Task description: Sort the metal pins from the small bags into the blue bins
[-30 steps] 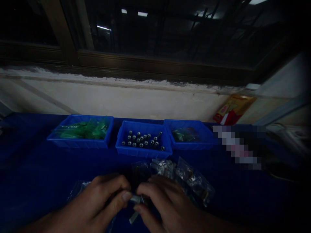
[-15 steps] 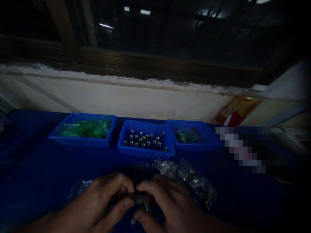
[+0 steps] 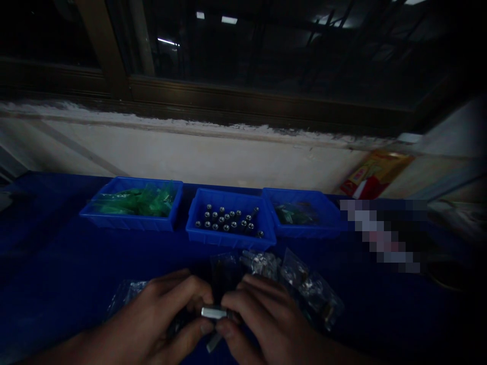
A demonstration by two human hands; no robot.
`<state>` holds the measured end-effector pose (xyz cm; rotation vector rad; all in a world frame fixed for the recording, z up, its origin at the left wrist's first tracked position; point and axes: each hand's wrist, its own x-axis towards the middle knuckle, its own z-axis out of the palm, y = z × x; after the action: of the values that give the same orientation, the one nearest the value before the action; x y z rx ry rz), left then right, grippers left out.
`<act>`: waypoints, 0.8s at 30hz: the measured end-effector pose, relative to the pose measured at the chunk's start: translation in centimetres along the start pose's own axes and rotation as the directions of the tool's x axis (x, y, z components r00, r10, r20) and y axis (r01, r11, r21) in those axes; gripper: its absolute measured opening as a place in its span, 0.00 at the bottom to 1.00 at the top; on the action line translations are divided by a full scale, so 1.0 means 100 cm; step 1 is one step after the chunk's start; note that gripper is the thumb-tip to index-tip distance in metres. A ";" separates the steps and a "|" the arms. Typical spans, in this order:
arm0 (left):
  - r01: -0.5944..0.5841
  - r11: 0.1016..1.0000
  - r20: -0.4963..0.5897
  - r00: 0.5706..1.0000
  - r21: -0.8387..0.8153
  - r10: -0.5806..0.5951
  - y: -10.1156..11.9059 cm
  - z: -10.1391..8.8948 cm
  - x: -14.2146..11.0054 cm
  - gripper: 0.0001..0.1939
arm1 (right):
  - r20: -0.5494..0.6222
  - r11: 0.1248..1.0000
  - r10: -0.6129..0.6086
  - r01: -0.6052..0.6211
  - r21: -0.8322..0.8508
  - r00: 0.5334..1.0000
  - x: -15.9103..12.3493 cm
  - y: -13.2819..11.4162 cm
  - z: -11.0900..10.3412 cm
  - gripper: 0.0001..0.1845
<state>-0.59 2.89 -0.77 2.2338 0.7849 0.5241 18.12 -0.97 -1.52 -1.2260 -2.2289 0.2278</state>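
Holding a short silver metal piece (image 3: 213,312) low over the bench (image 3: 57,263), toward its near edge, in the gap between the left hand (image 3: 167,309) and the right hand (image 3: 264,317). Pinched, apparently, at the right end by right thumb and index finger, with left thumb and index finger curled narrowly about the left end (too dim to tell touching from just beside). Lying with its long axis crosswise, roughly parallel to the far edge of the bench, pointing from one hand to the other; slightly nearer the right. Showing just below, at a slant, a second metal piece (image 3: 213,342), partly hidden, impossible to tell whether held. Facing a blue bin (image 3: 228,238) of upright metal sleeves (image 3: 227,227) near the far edge, with clear plastic bags (image 3: 264,262) just past the right hand.
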 end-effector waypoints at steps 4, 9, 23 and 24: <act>-0.047 0.999 -0.004 0.999 -0.011 0.047 -0.001 0.000 0.002 0.05 | -0.088 0.999 -0.035 0.033 -0.024 0.996 0.002 -0.002 0.001 0.10; -0.070 0.998 0.000 0.998 0.001 0.070 0.002 -0.004 0.003 0.08 | -0.093 0.997 -0.070 0.067 -0.032 0.993 0.001 -0.001 0.000 0.09; -0.100 0.995 -0.036 0.994 0.028 0.101 0.001 -0.003 0.001 0.06 | -0.117 0.999 -0.044 0.041 -0.026 0.992 0.001 -0.001 -0.001 0.13; -0.113 0.993 -0.042 0.993 0.030 0.114 0.002 -0.004 0.002 0.07 | -0.135 0.998 -0.056 0.051 -0.041 0.989 0.000 -0.001 -0.001 0.12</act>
<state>-0.61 3.08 -0.36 2.3098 0.6937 0.6218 18.04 -1.02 -1.39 -1.1636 -2.1532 0.0785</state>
